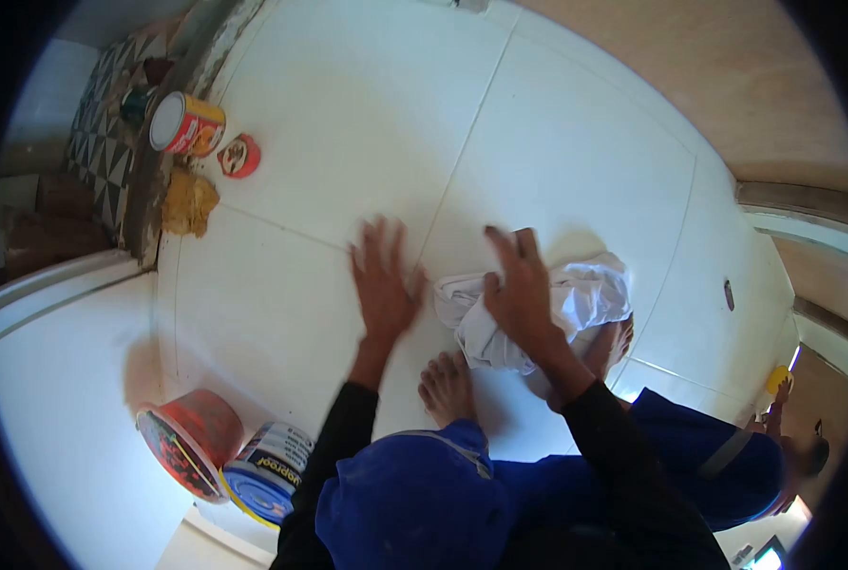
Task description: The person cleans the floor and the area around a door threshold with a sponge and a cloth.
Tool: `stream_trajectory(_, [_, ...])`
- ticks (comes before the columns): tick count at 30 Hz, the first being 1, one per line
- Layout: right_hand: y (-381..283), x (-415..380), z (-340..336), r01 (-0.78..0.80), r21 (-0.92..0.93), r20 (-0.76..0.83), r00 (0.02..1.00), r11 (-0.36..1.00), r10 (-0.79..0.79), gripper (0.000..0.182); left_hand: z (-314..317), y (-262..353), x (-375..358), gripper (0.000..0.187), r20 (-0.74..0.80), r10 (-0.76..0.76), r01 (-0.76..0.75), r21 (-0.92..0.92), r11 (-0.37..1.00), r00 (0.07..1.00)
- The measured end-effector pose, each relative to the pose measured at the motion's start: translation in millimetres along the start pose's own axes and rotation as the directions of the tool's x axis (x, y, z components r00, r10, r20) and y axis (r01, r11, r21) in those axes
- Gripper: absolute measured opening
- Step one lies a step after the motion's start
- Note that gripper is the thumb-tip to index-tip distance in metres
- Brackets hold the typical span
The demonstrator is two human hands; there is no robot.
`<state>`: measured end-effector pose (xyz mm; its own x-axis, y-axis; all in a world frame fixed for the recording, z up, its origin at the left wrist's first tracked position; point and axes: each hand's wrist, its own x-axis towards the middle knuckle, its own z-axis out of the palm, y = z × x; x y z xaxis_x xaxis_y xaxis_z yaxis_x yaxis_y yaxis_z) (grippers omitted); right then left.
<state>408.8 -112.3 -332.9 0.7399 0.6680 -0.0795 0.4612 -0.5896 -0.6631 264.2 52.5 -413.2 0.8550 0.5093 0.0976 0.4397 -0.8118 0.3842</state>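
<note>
My left hand (386,293) hovers over the white tiled floor (348,171), its fingers spread and slightly blurred, with nothing in it. To its right, my right hand (521,294) is above a crumpled white cloth (590,296), fingers apart; it covers part of the cloth, and whether it touches the cloth cannot be told. The cloth lies bunched on the tiles between my bare feet (447,388), partly against the right one.
At the upper left are a red and yellow can (200,125), a red lid (240,156) and a yellowish-brown lump (189,202). An orange bucket (210,423) and a blue-lidded tub (276,461) stand lower left. Another person (809,458) is at the right edge, near something yellow (778,379).
</note>
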Motion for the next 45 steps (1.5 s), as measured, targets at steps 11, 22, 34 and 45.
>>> stream_trajectory(11, [106, 26, -14, -0.276, -0.023, -0.226, 0.938, 0.961, 0.264, 0.066, 34, 48, -39, 0.016, -0.079, 0.212, -0.226, -0.397, 0.889, 0.974])
stream_trajectory(22, [95, 341, 1, -0.231, -0.373, -0.25, 0.958, 0.899, 0.143, 0.053, 30, -21, 197, 0.058, -0.205, -0.125, 0.162, 0.172, 0.972, 0.971])
stream_trajectory(34, [164, 348, -54, 0.026, -0.631, -0.135, 0.981, 0.775, -0.143, 0.049, 32, -35, 191, 0.052, -0.229, -0.07, 0.095, 0.102, 0.99, 0.971])
stream_trajectory(45, [201, 331, -54, -0.056, -0.689, -0.237, 0.96, 0.723, -0.152, 0.053, 31, -30, 192, 0.051, -0.24, -0.098, 0.129, 0.118, 0.985, 0.966])
